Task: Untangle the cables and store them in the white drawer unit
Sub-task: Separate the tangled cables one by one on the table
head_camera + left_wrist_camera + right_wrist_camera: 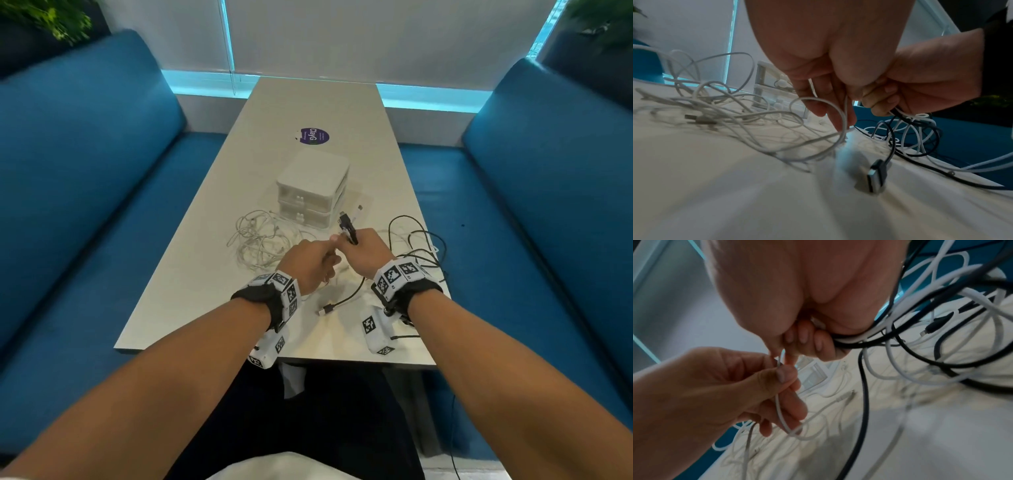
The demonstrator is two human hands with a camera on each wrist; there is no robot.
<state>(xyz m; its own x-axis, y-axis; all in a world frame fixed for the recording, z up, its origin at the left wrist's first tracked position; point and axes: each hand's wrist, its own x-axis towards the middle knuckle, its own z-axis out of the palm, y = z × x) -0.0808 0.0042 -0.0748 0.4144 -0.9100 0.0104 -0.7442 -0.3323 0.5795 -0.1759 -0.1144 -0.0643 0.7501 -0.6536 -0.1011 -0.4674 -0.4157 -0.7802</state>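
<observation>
Head view: sharp in centre, wide-angle bend at edges, sofas curve. Light comes from the window strip (428,97) behind the table (212,281), cyan-tinted; room otherwise dim, forearms in shade. Soft shadows under the white cables (260,240). Left wrist view: motion blur across the tabletop, black plug (877,177) smeared, hand backlit. Right wrist view: soft focus throughout, black cables (863,386) streaked, strong fisheye stretch.
</observation>
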